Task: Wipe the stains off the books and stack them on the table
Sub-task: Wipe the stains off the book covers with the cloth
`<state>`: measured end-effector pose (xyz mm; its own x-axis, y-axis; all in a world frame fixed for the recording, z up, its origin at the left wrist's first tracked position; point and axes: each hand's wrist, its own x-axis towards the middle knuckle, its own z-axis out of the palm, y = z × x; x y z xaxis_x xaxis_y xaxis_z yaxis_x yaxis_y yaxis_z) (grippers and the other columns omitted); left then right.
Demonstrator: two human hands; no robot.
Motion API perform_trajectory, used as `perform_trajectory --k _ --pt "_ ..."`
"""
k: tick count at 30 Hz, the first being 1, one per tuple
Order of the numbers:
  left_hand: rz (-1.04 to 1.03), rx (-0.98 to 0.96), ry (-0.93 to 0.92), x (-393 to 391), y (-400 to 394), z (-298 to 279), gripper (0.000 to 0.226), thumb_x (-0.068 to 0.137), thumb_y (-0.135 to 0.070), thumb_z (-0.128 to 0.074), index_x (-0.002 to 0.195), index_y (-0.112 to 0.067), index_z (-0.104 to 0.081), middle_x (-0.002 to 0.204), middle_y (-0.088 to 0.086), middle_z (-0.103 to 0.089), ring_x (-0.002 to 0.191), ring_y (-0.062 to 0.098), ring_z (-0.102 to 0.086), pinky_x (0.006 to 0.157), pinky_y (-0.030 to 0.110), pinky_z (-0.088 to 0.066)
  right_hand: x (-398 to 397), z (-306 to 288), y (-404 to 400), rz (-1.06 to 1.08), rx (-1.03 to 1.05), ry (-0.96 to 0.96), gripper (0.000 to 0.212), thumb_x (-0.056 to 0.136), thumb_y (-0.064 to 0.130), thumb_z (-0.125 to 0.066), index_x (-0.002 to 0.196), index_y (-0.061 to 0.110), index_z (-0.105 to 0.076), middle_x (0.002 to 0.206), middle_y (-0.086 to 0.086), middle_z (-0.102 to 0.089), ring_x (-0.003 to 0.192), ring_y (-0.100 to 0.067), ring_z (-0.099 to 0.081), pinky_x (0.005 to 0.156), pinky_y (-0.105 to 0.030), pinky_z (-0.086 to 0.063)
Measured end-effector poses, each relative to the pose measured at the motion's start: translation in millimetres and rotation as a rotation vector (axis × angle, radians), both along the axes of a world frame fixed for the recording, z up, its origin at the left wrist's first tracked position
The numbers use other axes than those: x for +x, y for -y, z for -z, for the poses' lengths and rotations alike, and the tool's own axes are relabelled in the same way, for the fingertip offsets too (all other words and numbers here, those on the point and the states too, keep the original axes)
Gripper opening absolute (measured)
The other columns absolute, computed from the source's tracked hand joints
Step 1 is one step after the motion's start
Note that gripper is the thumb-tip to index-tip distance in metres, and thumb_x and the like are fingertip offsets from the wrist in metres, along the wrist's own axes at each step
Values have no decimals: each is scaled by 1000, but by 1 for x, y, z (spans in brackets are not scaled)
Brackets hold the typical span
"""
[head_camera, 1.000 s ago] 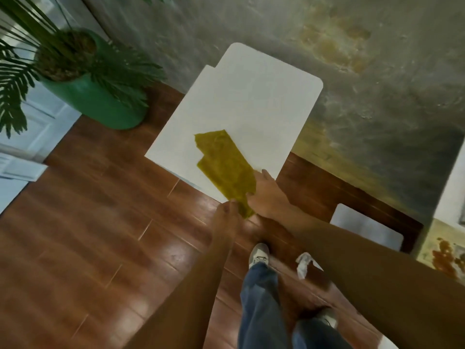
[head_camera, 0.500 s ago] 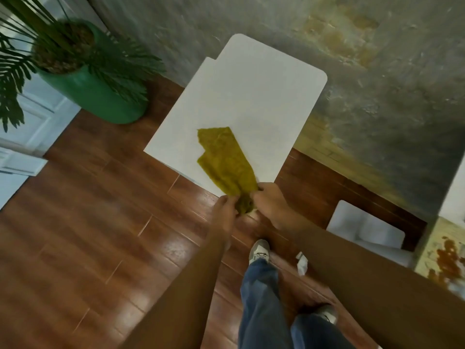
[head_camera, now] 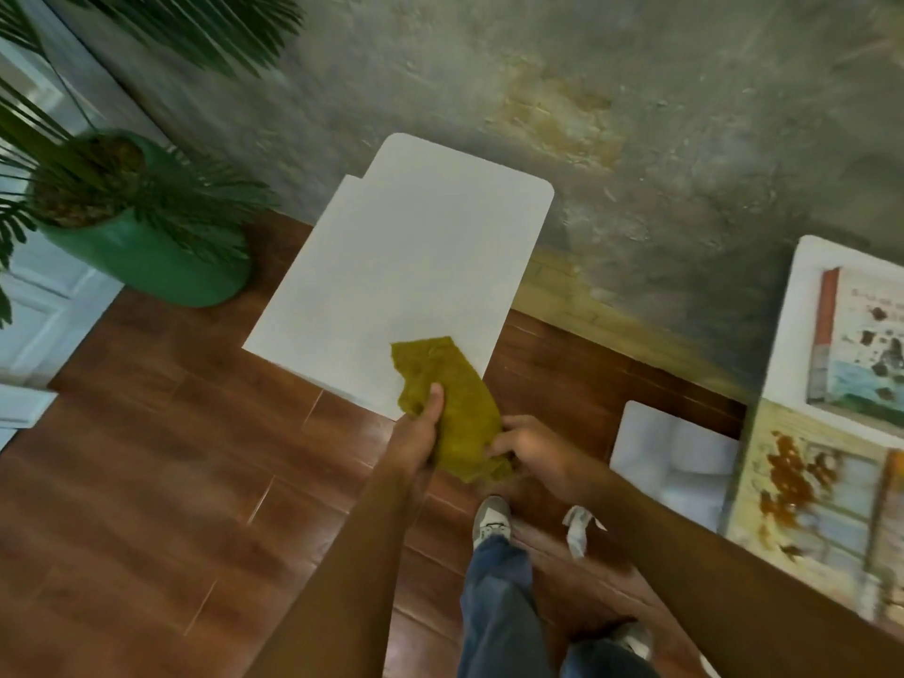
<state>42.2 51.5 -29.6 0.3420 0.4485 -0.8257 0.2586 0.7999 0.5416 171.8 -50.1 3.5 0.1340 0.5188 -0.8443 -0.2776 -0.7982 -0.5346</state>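
A mustard-yellow cloth point(head_camera: 455, 384) hangs over the near right corner of a small white table point(head_camera: 416, 266). My left hand point(head_camera: 420, 428) grips the cloth's left side, thumb on top. My right hand point(head_camera: 533, 447) pinches the cloth's lower right end below the table edge. At the right edge, a stained book point(head_camera: 861, 345) with dark blotches lies on a white surface point(head_camera: 792, 305). Nearer to me lies a second book point(head_camera: 812, 491) with a large brown stain.
A green pot with a palm plant point(head_camera: 142, 247) stands on the wooden floor left of the table. A white box point(head_camera: 675, 457) sits on the floor at the right, a crumpled white scrap point(head_camera: 579, 523) beside my shoe. A grey wall runs behind.
The cloth has been drawn toward me, off the table's near corner, with both hands on it. The view has swung right, bringing the stained books into sight.
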Motion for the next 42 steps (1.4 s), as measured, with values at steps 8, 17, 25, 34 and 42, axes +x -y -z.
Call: perform_trajectory --k 8,17,25,34,42 --pt "297 203 -53 40 37 -54 81 58 -75 -74 109 -12 -71 100 8 -77 91 26 -75 86 47 -61 21 -15 72 175 223 227 61 90 47 -69 139 19 -46 131 -3 -59 105 -7 -62 78 -16 -52" --pt "740 419 138 85 135 -135 51 76 -55 -70 95 -9 -75 84 7 -76 74 20 -71 58 26 -52 43 -78 188 -58 345 862 73 67 78 -58 124 34 -65 140 1 -49 126 -19 -44 109 -36 -36" --pt "529 722 93 107 251 -177 40 91 -53 -64 98 -13 -65 89 -4 -68 80 10 -62 62 15 -48 58 -127 288 314 537 600 14 91 24 -73 98 13 -69 89 -1 -75 82 -14 -72 73 -32 -57" --pt "535 723 232 132 369 -186 41 100 -53 -50 104 -19 -72 95 -2 -77 87 11 -73 71 26 -59 77 -155 388 757 623 276 22 95 26 -65 111 12 -70 109 -10 -75 107 -29 -70 95 -51 -55" --pt "686 685 290 140 422 -176 38 104 -50 -42 106 -24 -70 98 0 -74 92 14 -71 75 28 -59 70 -155 450 696 463 555 18 101 27 -59 115 22 -69 117 5 -65 105 -10 -61 91 -35 -54"
